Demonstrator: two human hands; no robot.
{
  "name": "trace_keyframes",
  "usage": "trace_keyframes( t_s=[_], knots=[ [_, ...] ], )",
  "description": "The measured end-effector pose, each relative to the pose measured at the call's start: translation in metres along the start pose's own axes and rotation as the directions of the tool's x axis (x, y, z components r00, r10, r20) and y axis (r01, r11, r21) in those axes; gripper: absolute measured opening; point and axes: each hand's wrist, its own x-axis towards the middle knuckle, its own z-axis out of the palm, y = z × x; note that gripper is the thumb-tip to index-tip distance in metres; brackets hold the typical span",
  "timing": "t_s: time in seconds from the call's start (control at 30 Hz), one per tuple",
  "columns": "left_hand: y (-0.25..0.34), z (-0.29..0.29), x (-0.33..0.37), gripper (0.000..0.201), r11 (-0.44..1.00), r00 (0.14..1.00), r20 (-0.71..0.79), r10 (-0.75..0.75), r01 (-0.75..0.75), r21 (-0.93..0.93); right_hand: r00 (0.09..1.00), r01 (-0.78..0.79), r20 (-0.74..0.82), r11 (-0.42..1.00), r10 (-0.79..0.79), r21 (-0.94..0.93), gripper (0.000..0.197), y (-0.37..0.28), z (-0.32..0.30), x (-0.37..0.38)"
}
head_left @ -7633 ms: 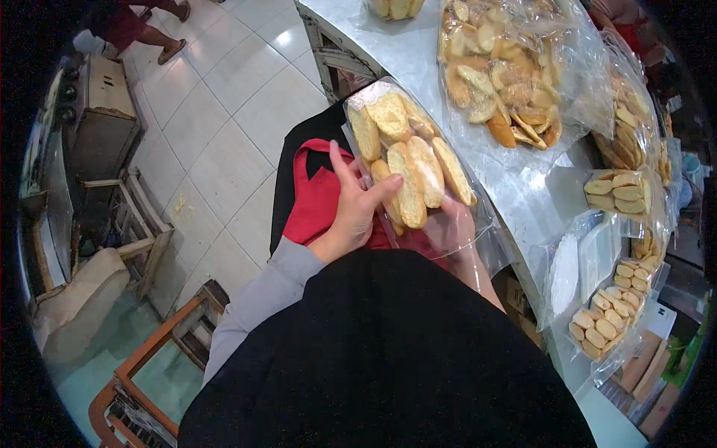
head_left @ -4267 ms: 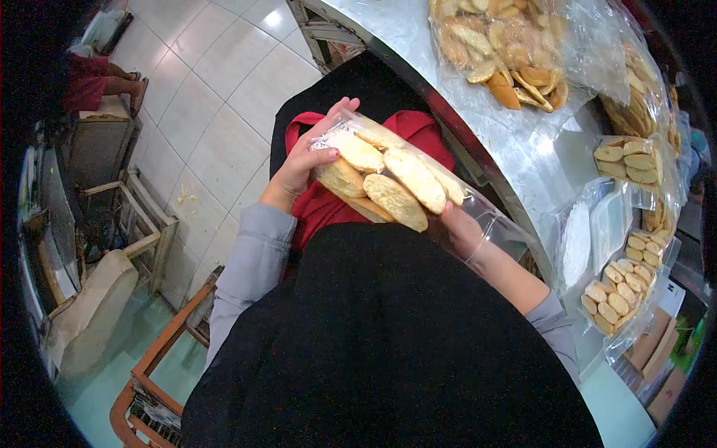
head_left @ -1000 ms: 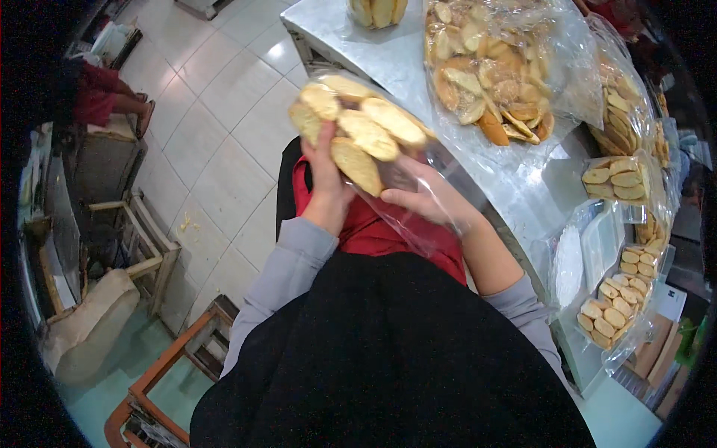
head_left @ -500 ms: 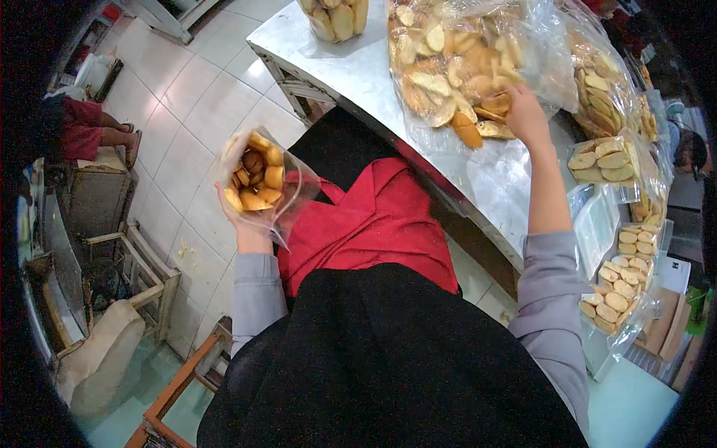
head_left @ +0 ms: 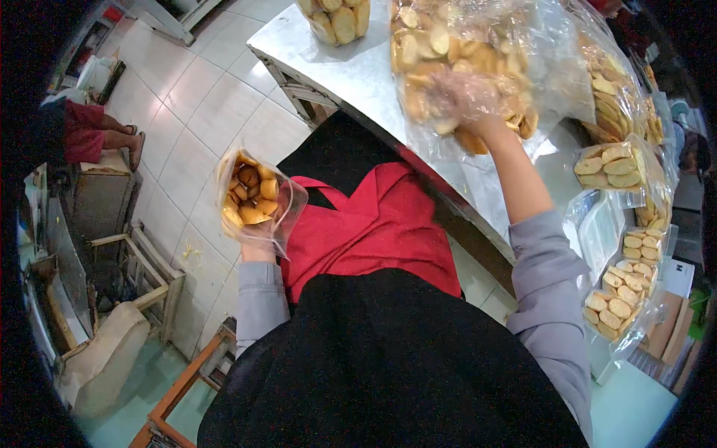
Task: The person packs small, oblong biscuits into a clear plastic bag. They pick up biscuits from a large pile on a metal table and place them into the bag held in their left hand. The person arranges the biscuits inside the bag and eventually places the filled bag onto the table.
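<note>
My left hand (head_left: 258,249) grips an upright clear plastic pouch (head_left: 293,209) from below and behind. Golden toasted bread slices (head_left: 255,213) stand around the inside of its open mouth. On the metal table, my right hand (head_left: 472,95) is inside a large clear plastic bag (head_left: 549,82), among loose bread slices (head_left: 422,48). Motion smears its fingers, so I cannot tell whether they hold a slice.
A filled clear pouch (head_left: 334,21) stands near the far left corner of the metal table (head_left: 299,46). Packed bread bags (head_left: 609,166) and a white plastic tray (head_left: 597,231) lie to the right. Wooden frames (head_left: 146,276) and another person's legs (head_left: 112,138) are at the left.
My right hand has moved left, deeper into the slices in the large bag. The pouch in my left hand has shifted slightly down and tilted a little.
</note>
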Motion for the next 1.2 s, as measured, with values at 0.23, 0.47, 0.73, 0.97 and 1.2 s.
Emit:
trace_keyframes(
  t_s=[0.23,0.47,0.73,0.97,1.2],
  knots=[
    [-0.014,-0.074,0.024,0.074,0.993,0.996,0.091,-0.001,0.013,-0.121,0.729,-0.399,-0.138,0.58,0.67,0.71,0.051,0.076,0.038,0.046],
    [-0.011,-0.036,0.002,0.075,0.991,0.99,-0.024,0.136,-0.135,0.011,0.873,-0.467,0.019,0.846,0.487,-0.259,0.053,0.06,0.054,0.082],
    [-0.012,-0.028,0.004,0.074,0.987,0.984,-0.079,0.158,-0.155,0.042,0.973,-0.218,-0.002,0.915,0.232,0.339,0.054,0.138,0.035,0.047],
    [-0.015,-0.055,0.01,0.075,0.986,0.988,-0.01,0.157,-0.157,-0.055,0.96,-0.267,-0.054,0.956,0.275,0.123,0.05,-0.009,-0.019,0.009],
    [-0.004,-0.025,-0.003,0.068,0.981,0.98,-0.052,0.19,-0.192,-0.036,0.96,-0.219,-0.201,0.971,0.196,-0.099,0.055,-0.083,0.035,0.01]
  ],
)
